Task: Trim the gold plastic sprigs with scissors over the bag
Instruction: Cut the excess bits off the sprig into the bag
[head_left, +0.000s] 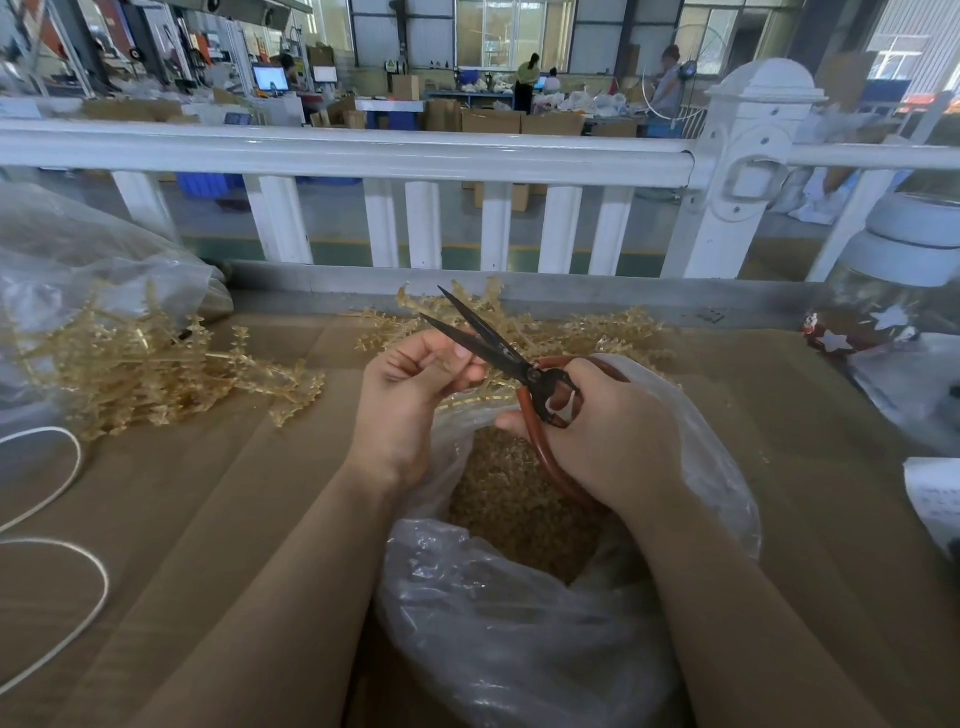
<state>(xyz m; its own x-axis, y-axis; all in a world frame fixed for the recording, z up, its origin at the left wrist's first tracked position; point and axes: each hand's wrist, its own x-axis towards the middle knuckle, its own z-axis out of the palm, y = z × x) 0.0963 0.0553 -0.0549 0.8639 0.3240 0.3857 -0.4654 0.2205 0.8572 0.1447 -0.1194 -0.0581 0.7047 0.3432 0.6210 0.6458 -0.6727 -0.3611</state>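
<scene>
My right hand (613, 426) grips the red-brown handles of black scissors (483, 340), whose blades are parted and point up and left. My left hand (415, 384) pinches a gold plastic sprig (480, 389) just below the blades, with fingers curled. Both hands hover over a clear plastic bag (519, 623) whose open mouth shows a heap of gold trimmings (514, 499). A pile of gold sprigs (140, 364) lies to the left. More gold sprigs (618, 332) lie behind the hands.
The cardboard-covered table (234, 519) carries a white cord (67, 571) at the left, a clear bag (78, 260) at the far left and a jar with a white lid (904, 280) at the right. A white railing (363, 156) runs behind the table.
</scene>
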